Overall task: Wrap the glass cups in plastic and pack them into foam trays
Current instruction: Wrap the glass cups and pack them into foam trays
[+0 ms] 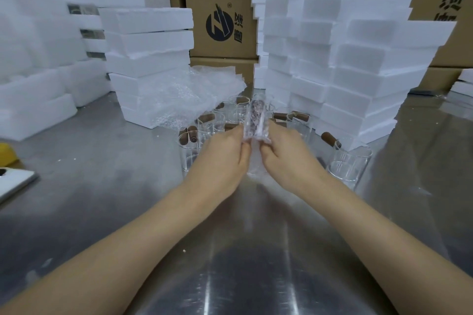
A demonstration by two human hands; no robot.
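My left hand [225, 153] and my right hand [284, 153] meet above the steel table [128, 186], each pinching one side of a bubble-wrapped cup handle [256, 120] that stands upright between them. The cup's clear body below the hands is mostly hidden. Several bare glass cups [349, 163] with brown wooden handles stand behind and beside my hands. A loose heap of bubble wrap [189, 94] lies just left of them, leaning on a foam stack.
Stacks of white foam trays [148, 59] rise at the left, and taller foam stacks [358, 71] at the right. Cardboard boxes [220, 7] line the back. A white flat object [12, 181] and a yellow item [6, 153] sit at the left edge.
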